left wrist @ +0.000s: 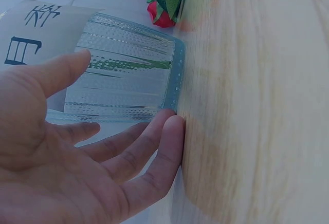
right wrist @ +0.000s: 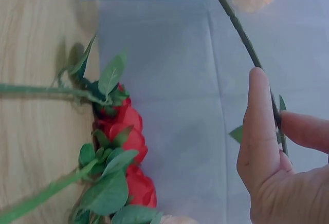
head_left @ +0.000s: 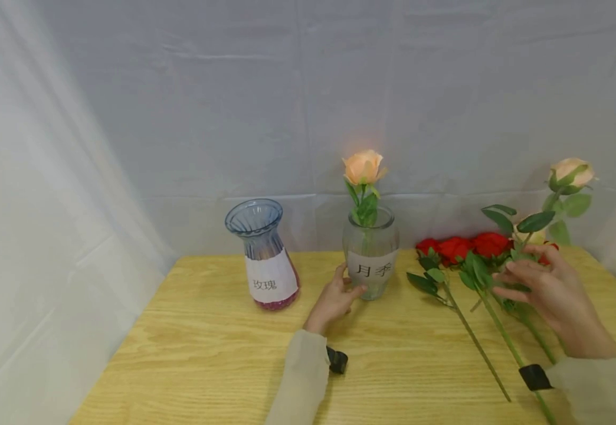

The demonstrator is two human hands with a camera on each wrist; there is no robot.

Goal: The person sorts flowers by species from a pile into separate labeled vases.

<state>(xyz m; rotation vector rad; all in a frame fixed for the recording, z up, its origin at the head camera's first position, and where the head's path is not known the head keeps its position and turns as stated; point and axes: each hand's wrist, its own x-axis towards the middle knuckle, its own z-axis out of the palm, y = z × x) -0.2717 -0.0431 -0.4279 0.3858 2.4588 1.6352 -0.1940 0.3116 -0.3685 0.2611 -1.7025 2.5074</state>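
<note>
My left hand [head_left: 334,298] is at the lower left side of a clear glass vase [head_left: 374,283] labelled 月季, its thumb against the front. In the left wrist view, the fingers [left wrist: 172,136] are loosely bent beside the vase's base, not wrapped round it. One peach rose [head_left: 363,168] stands upright in that vase. Over at the right, my right hand [head_left: 557,289] holds another peach rose [head_left: 573,174] above the table, bloom up. Thumb and fingers pinch its dark stem [right wrist: 239,26] in the right wrist view; the stem's cut end is apart from the vase.
A blue-and-pink glass vase [head_left: 268,236] labelled 玫瑰 stands to the left. Several red roses [head_left: 491,244] lie at the back right, stems towards me, with a pale bloom [head_left: 531,236] partly behind my right hand. A pale cloth [head_left: 223,118] hangs behind the wooden table [head_left: 207,354].
</note>
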